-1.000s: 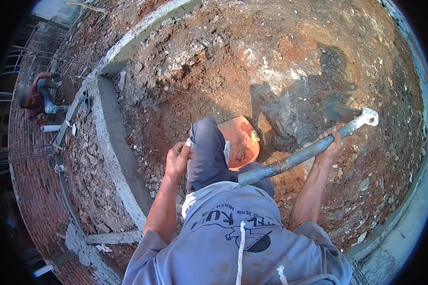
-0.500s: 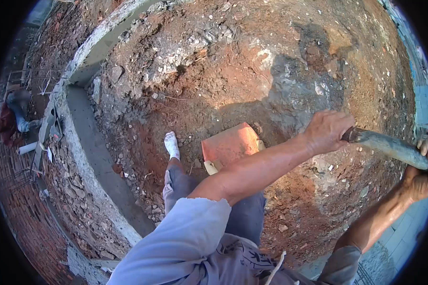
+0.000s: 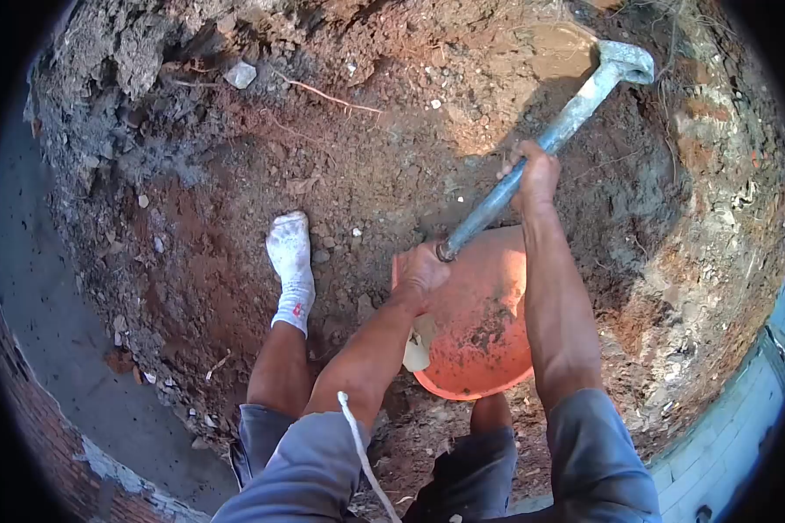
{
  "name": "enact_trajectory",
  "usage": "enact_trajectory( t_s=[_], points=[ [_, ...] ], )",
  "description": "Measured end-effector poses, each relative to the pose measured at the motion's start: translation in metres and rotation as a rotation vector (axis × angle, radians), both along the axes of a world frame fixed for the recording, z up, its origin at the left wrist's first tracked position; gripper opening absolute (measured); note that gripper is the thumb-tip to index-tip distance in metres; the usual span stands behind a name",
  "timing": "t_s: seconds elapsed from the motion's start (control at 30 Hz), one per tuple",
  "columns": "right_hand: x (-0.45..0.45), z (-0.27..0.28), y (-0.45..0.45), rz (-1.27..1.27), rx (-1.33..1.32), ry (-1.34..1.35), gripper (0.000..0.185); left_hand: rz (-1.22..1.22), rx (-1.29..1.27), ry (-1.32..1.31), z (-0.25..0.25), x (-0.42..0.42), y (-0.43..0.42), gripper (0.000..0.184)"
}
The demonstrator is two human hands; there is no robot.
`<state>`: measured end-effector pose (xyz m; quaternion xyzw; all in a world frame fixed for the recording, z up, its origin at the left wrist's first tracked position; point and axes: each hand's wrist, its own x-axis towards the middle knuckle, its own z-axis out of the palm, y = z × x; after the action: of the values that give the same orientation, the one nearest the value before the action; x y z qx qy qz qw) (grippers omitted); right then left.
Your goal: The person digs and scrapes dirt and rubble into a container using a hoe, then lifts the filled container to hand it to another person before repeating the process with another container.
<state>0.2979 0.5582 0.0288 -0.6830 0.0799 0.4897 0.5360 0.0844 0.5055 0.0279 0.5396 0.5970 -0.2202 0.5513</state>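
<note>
A hoe [image 3: 556, 131] slants from lower left to upper right, its metal head [image 3: 626, 63] against the dirt bank and the blade partly hidden in soil. My left hand [image 3: 424, 272] is closed round the butt end of its handle. Farther up, the fingers of my right hand [image 3: 536, 173] wrap the handle near its middle. Below the handle, an orange scoop-shaped plastic container [image 3: 475, 349] lies on the ground with some dark soil in it. A pale grip piece [image 3: 417, 349] shows at its left edge, beside my left forearm.
My foot in a white sock [image 3: 290, 248] stands on loose soil left of the container. A concrete edge [image 3: 87, 383] curves along the left, with brickwork beyond. Pale blocks [image 3: 715, 462] lie at lower right. Roots and stones stick out of the bank.
The hoe has swung from the far right edge down to the soil ahead. Both hands kept hold of it and moved left. The view has shifted closer over the bank and container.
</note>
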Motion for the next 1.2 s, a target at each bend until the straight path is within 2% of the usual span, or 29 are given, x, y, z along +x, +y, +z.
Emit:
enact_trajectory(
  t_s=[0.07, 0.1, 0.13, 0.2, 0.27, 0.33, 0.4, 0.43, 0.47, 0.5, 0.53, 0.57, 0.63, 0.67, 0.7, 0.73, 0.77, 0.8, 0.83, 0.9, 0.93, 0.97, 1.03, 1.07, 1.1, 1.17, 1.2],
  points=[
    [0.007, 0.033, 0.030, 0.005, -0.010, -0.056, 0.015, 0.066, 0.181, -0.173, 0.007, -0.004, -0.006, 0.025],
    [0.001, 0.047, 0.035, 0.017, -0.048, -0.060, 0.016, 0.108, 0.240, -0.232, 0.026, -0.009, -0.013, 0.024],
    [-0.002, 0.058, 0.037, 0.036, -0.069, -0.069, 0.012, 0.066, 0.155, -0.166, 0.039, -0.007, -0.020, 0.026],
    [0.004, 0.076, 0.037, 0.036, -0.103, -0.105, 0.008, 0.196, 0.038, -0.215, 0.061, 0.005, -0.042, 0.031],
    [0.000, 0.083, 0.028, 0.160, -0.189, -0.185, 0.009, 0.290, 0.006, -0.252, 0.064, 0.017, -0.074, 0.036],
    [-0.009, 0.078, -0.013, 0.207, -0.213, -0.228, 0.009, 0.370, 0.006, -0.272, 0.056, 0.026, -0.136, 0.041],
    [-0.034, 0.079, -0.085, 0.285, -0.246, -0.251, 0.009, 0.257, -0.162, -0.139, 0.091, 0.012, -0.170, 0.049],
    [-0.051, 0.095, -0.128, 0.309, -0.218, -0.208, 0.007, 0.294, -0.177, -0.213, 0.083, -0.008, -0.229, 0.046],
    [-0.068, 0.119, -0.165, 0.228, -0.339, -0.113, 0.010, 0.204, -0.149, -0.194, 0.104, -0.016, -0.262, 0.043],
    [-0.080, 0.137, -0.197, 0.147, -0.296, -0.111, 0.013, 0.116, -0.120, -0.174, 0.125, -0.023, -0.293, 0.042],
    [-0.077, 0.155, -0.216, 0.153, -0.252, -0.113, 0.014, 0.204, -0.052, -0.248, 0.144, -0.027, -0.327, 0.041],
    [-0.070, 0.179, -0.239, 0.157, -0.230, -0.109, 0.015, 0.161, -0.033, -0.268, 0.161, -0.018, -0.333, 0.039],
    [-0.023, 0.250, -0.212, 0.072, -0.043, -0.239, 0.018, 0.075, 0.052, -0.337, 0.162, 0.034, -0.292, 0.037],
    [0.012, 0.283, -0.200, 0.128, 0.088, -0.405, 0.020, 0.093, 0.344, -0.479, 0.165, 0.073, -0.265, 0.032],
    [0.040, 0.331, -0.173, 0.093, 0.342, -0.508, 0.020, 0.130, 0.383, -0.682, 0.185, 0.115, -0.212, 0.028],
    [0.068, 0.389, -0.145, 0.131, 0.484, -0.591, 0.017, 0.224, 0.424, -0.923, 0.210, 0.162, -0.156, 0.026],
    [0.094, 0.443, -0.125, 0.225, 0.603, -0.753, 0.009, 0.292, 0.393, -1.034, 0.243, 0.207, -0.108, 0.026],
    [0.124, 0.495, -0.110, 0.279, 0.753, -0.806, 0.008, 0.156, 0.559, -1.124, 0.279, 0.240, -0.055, 0.026],
    [0.141, 0.529, -0.097, 0.304, 0.835, -0.869, 0.008, 0.110, 0.894, -1.205, 0.306, 0.279, -0.006, 0.030],
    [0.157, 0.548, -0.069, 0.314, 0.925, -0.943, 0.007, 0.065, 1.073, -1.328, 0.358, 0.328, 0.077, 0.027],
    [0.159, 0.532, -0.050, 0.328, 0.954, -0.946, 0.007, -0.171, 1.157, -1.285, 0.377, 0.321, 0.118, 0.028],
    [0.158, 0.499, -0.026, 0.335, 0.957, -0.928, 0.007, -0.211, 1.166, -1.228, 0.356, 0.315, 0.134, 0.027],
    [0.142, 0.387, 0.016, 0.338, 0.905, -0.823, 0.007, -0.311, 1.202, -1.125, 0.303, 0.295, 0.156, 0.027],
    [0.130, 0.318, 0.027, 0.344, 0.844, -0.750, 0.007, -0.250, 1.116, -1.064, 0.244, 0.267, 0.144, 0.025],
    [0.108, 0.239, 0.030, 0.340, 0.742, -0.661, 0.007, -0.133, 0.951, -0.992, 0.165, 0.229, 0.116, 0.023],
    [0.047, 0.088, 0.022, 0.257, 0.336, -0.455, 0.007, 0.192, 0.396, -0.747, -0.001, 0.124, 0.021, 0.022],
    [0.018, 0.026, 0.008, 0.183, 0.117, -0.330, 0.007, 0.359, 0.188, -0.598, -0.064, 0.069, -0.042, 0.023]
  ],
)
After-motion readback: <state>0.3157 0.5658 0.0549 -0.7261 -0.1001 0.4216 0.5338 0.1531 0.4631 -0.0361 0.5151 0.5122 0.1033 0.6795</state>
